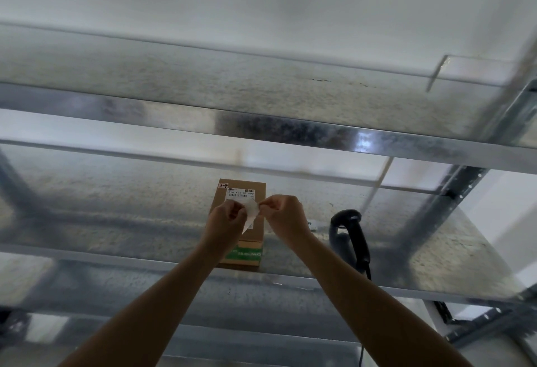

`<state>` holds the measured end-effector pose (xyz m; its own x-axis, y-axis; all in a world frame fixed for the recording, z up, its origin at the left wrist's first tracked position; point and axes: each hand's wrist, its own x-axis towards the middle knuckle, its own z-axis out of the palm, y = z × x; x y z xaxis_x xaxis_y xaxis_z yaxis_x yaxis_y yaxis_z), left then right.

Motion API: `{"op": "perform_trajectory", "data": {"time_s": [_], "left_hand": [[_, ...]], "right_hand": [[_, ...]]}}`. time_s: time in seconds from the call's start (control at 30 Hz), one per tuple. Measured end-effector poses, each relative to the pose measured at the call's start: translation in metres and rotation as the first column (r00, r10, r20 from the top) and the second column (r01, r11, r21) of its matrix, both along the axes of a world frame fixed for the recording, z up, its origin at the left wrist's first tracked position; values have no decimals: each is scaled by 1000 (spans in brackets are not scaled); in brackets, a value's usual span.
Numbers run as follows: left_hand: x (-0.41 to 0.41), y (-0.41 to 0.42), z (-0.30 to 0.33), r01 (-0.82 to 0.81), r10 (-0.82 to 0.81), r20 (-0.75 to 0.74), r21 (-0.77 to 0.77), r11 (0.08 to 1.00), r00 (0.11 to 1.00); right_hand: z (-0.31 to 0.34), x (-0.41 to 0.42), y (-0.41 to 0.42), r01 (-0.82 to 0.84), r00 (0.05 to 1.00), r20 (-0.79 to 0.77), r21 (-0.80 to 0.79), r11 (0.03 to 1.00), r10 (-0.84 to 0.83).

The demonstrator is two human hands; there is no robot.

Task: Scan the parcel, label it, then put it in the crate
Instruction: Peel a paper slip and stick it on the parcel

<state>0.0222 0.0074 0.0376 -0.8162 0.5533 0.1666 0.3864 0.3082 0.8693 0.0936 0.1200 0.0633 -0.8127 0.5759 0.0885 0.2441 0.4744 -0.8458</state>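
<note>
A small brown cardboard parcel lies flat on the middle metal shelf, with a white printed barcode sticker near its far end and green tape at its near end. Just above the parcel, my left hand and my right hand pinch a small white label between their fingertips, one at each side. The label's lower corner hangs down, pointed. A black handheld barcode scanner rests on the shelf to the right of the parcel, its cable dropping over the front edge.
Galvanised steel shelving fills the view, with another shelf above and a perforated upright at the right. A small white tag lies beside my right wrist. White wall stands behind. No crate is in view.
</note>
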Motion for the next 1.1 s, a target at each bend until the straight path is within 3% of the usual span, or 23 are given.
{"op": "perform_trajectory", "data": {"time_s": [0.3, 0.5, 0.73, 0.87, 1.1], "left_hand": [[-16, -18, -20, -15, 23, 83, -91, 996, 996], [-13, -19, -27, -1, 1, -1, -144, 990, 1000], [29, 33, -36, 138, -206, -218, -288, 948, 954], [53, 63, -64, 200, -251, -128, -318, 927, 959], [62, 98, -121, 88, -89, 11, -337, 937, 996]], "right_hand": [[7, 27, 48, 263, 964, 28, 3, 965, -263], [6, 45, 81, 519, 855, 22, -7, 855, -519], [0, 48, 84, 498, 867, -3, -9, 867, -498], [-7, 55, 90, 473, 881, -17, -13, 881, -473], [-29, 60, 103, 458, 888, -44, 20, 889, -457]]}}
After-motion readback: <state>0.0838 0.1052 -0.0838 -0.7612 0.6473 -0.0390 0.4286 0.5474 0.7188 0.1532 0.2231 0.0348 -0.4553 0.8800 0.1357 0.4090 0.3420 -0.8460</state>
